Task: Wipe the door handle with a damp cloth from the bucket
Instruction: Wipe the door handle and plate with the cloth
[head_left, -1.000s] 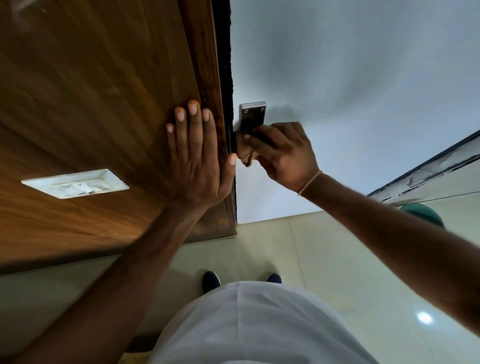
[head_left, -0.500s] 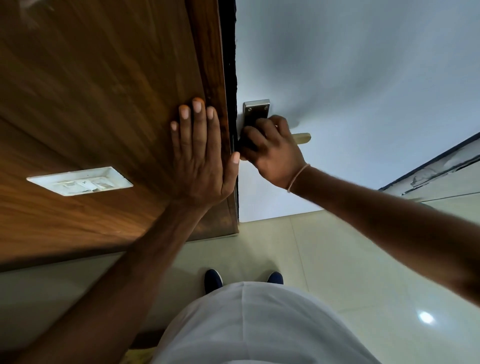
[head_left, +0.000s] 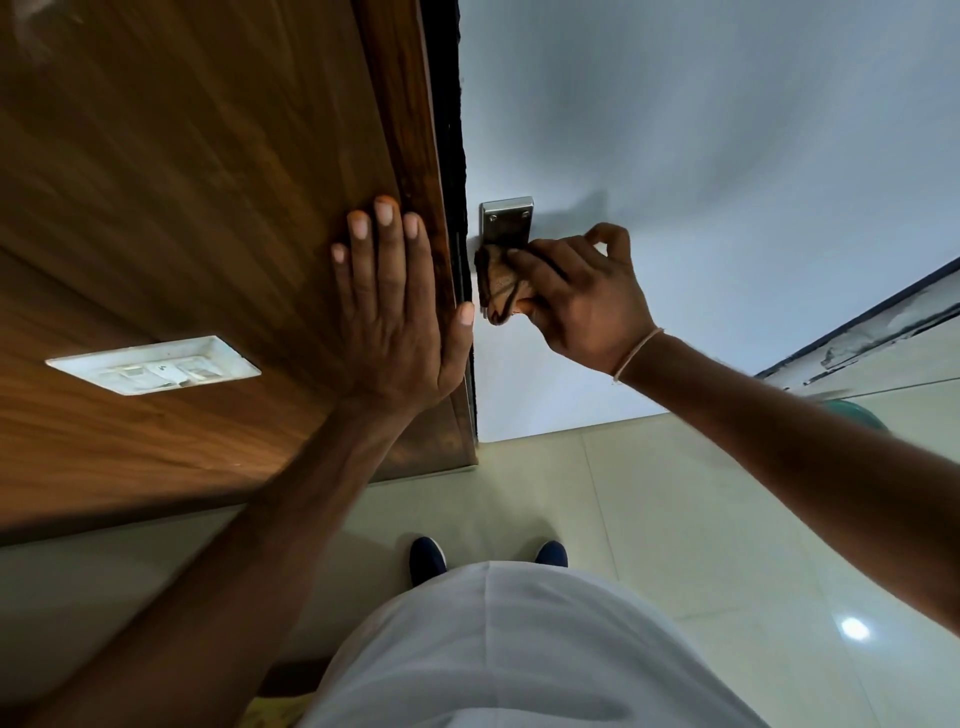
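Door handle lever hidden behind right hand (head_left: 582, 301) and bunched cloth (head_left: 501, 286); only metal backplate (head_left: 506, 221) showing. Green object (head_left: 852, 413) mostly covered by forearm.

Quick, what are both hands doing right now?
Left hand: open, flat against the wooden panel.
Right hand: closed, holding the cloth at the handle plate.

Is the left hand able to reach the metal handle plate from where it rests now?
Probably yes. The left hand lies flat on the wooden panel just beside the handle plate. Only the dark door edge lies between, though the right hand with the cloth covers the lower part.
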